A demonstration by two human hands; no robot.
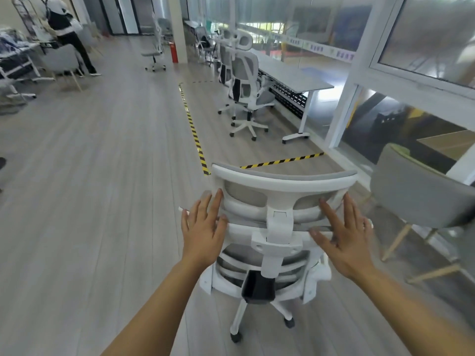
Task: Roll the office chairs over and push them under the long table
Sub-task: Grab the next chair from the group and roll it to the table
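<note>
A white office chair (279, 227) with grey mesh back and headrest stands right in front of me, its back toward me. My left hand (203, 227) lies flat with straight fingers against the left side of the backrest. My right hand (344, 235) lies flat against the right side. The long grey table (290, 73) with white legs runs along the glass wall ahead on the right. Two white office chairs (245, 83) stand beside it, partly tucked under its edge.
Yellow-black floor tape (192, 129) marks off the table area. A grey armchair (421, 199) with wooden legs stands close on my right. Another white office chair (155, 47) and a red extinguisher (174, 52) are by a far pillar. A person (69, 34) stands far left.
</note>
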